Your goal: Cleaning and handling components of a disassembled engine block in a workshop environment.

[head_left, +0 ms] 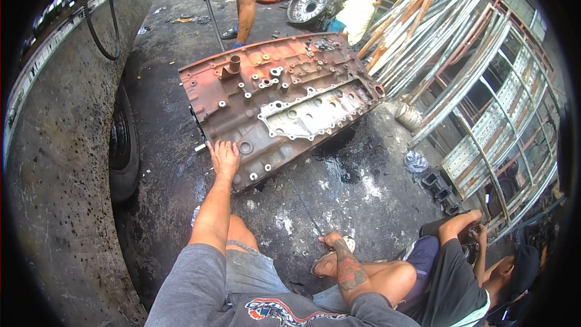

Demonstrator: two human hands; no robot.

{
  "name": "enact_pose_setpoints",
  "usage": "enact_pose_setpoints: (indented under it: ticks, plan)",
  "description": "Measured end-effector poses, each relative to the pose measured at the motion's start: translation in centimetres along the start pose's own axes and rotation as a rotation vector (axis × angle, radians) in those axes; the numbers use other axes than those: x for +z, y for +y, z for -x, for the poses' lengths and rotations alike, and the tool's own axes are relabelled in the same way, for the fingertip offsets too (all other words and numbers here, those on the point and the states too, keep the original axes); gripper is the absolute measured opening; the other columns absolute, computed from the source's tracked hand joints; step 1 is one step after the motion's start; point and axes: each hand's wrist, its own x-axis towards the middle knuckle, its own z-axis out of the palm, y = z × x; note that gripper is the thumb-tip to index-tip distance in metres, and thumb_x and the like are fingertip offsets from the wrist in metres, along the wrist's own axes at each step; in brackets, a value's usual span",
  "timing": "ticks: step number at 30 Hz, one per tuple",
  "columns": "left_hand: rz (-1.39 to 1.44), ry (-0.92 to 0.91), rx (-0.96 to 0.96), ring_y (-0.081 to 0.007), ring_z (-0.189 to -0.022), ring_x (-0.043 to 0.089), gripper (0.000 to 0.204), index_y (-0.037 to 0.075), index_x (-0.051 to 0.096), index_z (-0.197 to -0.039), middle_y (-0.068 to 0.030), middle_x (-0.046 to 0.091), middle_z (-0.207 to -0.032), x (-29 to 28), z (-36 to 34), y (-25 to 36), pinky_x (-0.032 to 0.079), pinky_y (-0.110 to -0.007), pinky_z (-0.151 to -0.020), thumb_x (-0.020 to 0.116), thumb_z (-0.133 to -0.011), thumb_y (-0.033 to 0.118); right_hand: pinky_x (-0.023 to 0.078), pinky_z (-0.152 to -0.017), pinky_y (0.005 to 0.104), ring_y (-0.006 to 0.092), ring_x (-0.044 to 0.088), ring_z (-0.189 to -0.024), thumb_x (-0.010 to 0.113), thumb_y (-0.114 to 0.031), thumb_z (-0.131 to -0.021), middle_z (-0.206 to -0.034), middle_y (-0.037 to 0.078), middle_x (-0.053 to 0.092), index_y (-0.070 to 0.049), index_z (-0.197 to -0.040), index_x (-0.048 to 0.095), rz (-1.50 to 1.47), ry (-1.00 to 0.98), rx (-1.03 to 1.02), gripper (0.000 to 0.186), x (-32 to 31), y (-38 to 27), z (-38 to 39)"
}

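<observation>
The rust-brown engine block (278,100) lies on the dark floor (163,133), at twelve o'clock in my view. My left grip (224,157) rests fingers spread on its half-past-seven corner, clasping nothing. At five o'clock my right grip (330,239) is closed around a thin rod (309,213) pointing toward eleven; I can't tell whether its tip touches the block. Beyond, at eleven, a co-worker (245,12) holds a bar (214,21).

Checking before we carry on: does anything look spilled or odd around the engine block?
Yes: a dark, wet-looking patch on the floor beside the engine block. It looks spilled, shinier than the ground around it; which liquid, I can't tell.
</observation>
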Motion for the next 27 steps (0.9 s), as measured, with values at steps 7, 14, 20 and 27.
enact_pose_setpoints:
  ticks: [7,14,20,27]
  plan:
    - [0.005,0.039,0.039,-0.0312,-0.114,0.05,0.031,0.003,0.064,-0.093,-0.0153,0.064,-0.102,-0.1,0.0,0.0,0.018,-0.054,-0.109,0.044,-0.091,0.026,0.045,-0.064,0.0354,0.0191,0.056,-0.065,0.068,-0.044,-0.08,-0.074,0.009,0.065,-0.003,-0.081,0.07,-0.023,-0.006,-0.027,0.04,0.4,0.7,-0.9]
    - [0.005,0.017,0.007,-0.0312,-0.113,0.05,0.031,0.003,0.064,-0.092,-0.0146,0.064,-0.102,0.2,0.0,0.0,0.018,-0.054,-0.109,0.044,-0.091,0.026,0.045,-0.064,0.0357,0.0187,0.055,-0.065,0.069,-0.042,-0.08,-0.074,0.007,0.064,-0.003,-0.082,0.069,-0.019,0.101,-0.056,0.039,1.3,1.6,-2.4]
    - [-0.013,0.027,0.01,-0.0309,-0.113,0.051,0.031,0.003,0.064,-0.091,-0.0148,0.064,-0.102,0.3,0.0,0.0,0.018,-0.054,-0.109,0.044,-0.091,0.026,0.046,-0.068,0.0367,0.0203,0.057,-0.069,0.068,-0.044,-0.08,-0.075,0.009,0.065,-0.004,-0.08,0.069,-0.033,0.056,-0.02,0.04,0.8,1.3,-1.5]
    - [-0.017,0.015,-0.001,-0.0308,-0.113,0.05,0.031,0.003,0.064,-0.091,-0.0146,0.064,-0.102,0.1,0.0,0.1,0.018,-0.053,-0.109,0.044,-0.09,0.026,0.047,-0.076,0.036,0.0213,0.064,-0.082,0.063,-0.05,-0.081,-0.088,0.009,0.069,-0.011,-0.081,0.073,-0.009,-0.011,-0.016,0.04,0.1,0.4,0.1]
